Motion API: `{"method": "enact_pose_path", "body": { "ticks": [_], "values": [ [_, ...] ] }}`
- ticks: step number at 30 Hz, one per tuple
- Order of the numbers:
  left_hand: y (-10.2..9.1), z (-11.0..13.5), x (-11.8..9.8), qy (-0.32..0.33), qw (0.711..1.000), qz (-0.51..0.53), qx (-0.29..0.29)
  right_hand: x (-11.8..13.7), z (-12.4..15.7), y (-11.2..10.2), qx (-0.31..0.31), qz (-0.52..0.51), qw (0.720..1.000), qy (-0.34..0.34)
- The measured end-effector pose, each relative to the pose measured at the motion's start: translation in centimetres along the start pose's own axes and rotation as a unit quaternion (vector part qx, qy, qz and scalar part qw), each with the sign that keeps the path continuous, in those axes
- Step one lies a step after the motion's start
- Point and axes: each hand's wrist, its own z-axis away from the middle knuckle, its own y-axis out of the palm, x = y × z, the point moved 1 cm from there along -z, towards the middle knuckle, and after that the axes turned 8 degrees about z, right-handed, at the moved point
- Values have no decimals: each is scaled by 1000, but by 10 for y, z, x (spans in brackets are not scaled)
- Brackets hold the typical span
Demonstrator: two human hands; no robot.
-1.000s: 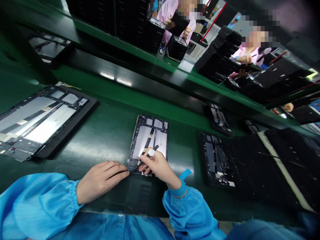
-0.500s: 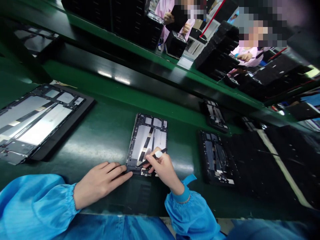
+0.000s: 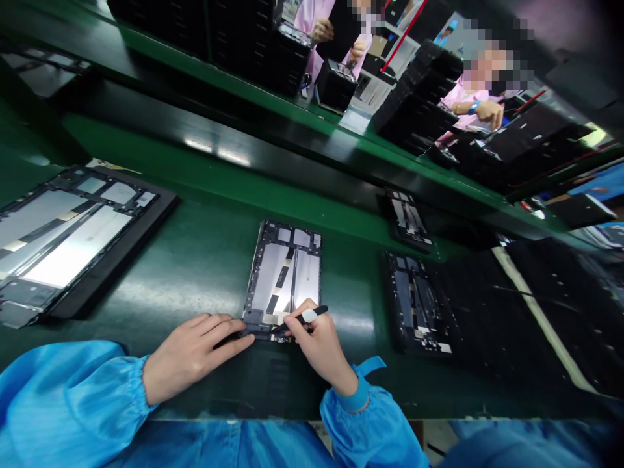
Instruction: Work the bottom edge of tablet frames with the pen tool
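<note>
A worker's left hand, fingers pressed together, steadies a thin, probably fragile open tablet frame, best held by its rim, at twelve o'clock on a green bench, while the right hand pinches a black spudger.

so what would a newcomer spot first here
The open tablet frame at the middle of the green bench draws the eye first, with the left hand at its near edge and the right hand pinching a black tool. Bright blue sleeves fill the bottom, and a larger frame lies to the left.
</note>
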Motion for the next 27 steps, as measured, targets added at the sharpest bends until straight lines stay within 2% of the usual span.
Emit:
{"method": "enact_pose_path", "body": {
  "ticks": [4,11,18,22,27],
  "values": [
    [4,4,0,-18,1000,-4,0,-6,1,2,-11,-32,999,7],
    [3,4,-4,3,998,-64,18,-6,1,3,-11,-26,1000,11],
    [3,-1,-12,-23,995,-93,37,-3,-1,3,-10,-18,1000,2],
    [3,-14,-14,-28,995,-71,59,-4,0,3,-21,-5,1000,-10],
    [-5,-15,8,-4,997,18,79,-11,0,4,-37,-32,999,-15]
  ]
}}
